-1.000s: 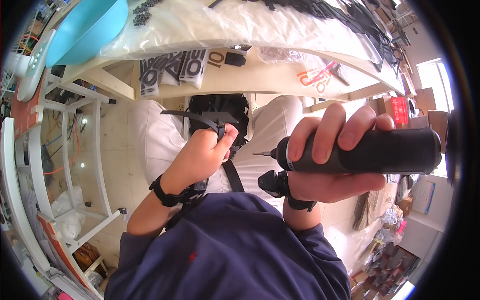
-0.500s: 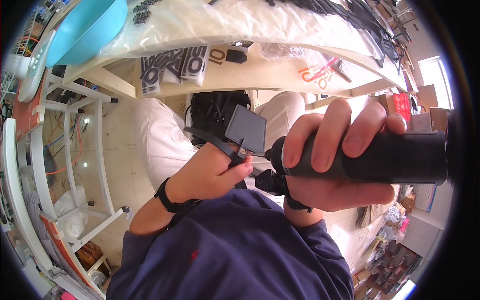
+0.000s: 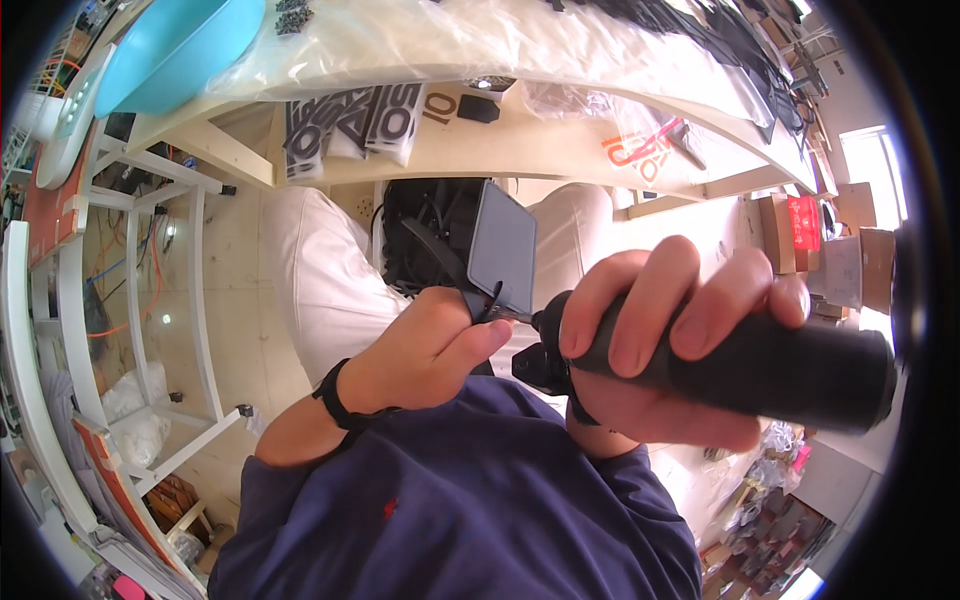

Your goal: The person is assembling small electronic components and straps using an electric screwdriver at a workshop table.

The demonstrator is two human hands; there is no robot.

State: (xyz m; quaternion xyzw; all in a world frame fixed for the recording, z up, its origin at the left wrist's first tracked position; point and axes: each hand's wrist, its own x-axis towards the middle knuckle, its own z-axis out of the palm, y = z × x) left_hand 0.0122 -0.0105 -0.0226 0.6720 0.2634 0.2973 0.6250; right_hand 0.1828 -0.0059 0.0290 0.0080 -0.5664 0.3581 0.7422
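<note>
My left hand [image 3: 425,350] is closed, thumb on top, around a black strap [image 3: 432,250] joined to a flat grey rectangular tag [image 3: 503,245] with a dark rim. My right hand [image 3: 670,310] wraps a thick black cylindrical electric screwdriver [image 3: 800,365], its body pointing right and its tip turned left. The tip meets the lower corner of the tag beside my left fingertips, where the strap joins. Whatever fastener lies under the tip is too small to make out. The left fingers under the strap are hidden.
Ahead stands a pale table [image 3: 560,155] with a lower shelf holding printed plastic packets [image 3: 345,130]. Plastic sheeting [image 3: 470,45] and a turquoise basin [image 3: 180,55] lie on top. A white metal frame [image 3: 200,300] is at left; cardboard boxes [image 3: 855,205] stand at right. A black bag [image 3: 410,225] sits between my knees.
The screwdriver's rear end has dipped, tilting the tool, with my right hand lower. The tag has turned and looks narrower and taller. My left hand has shifted slightly.
</note>
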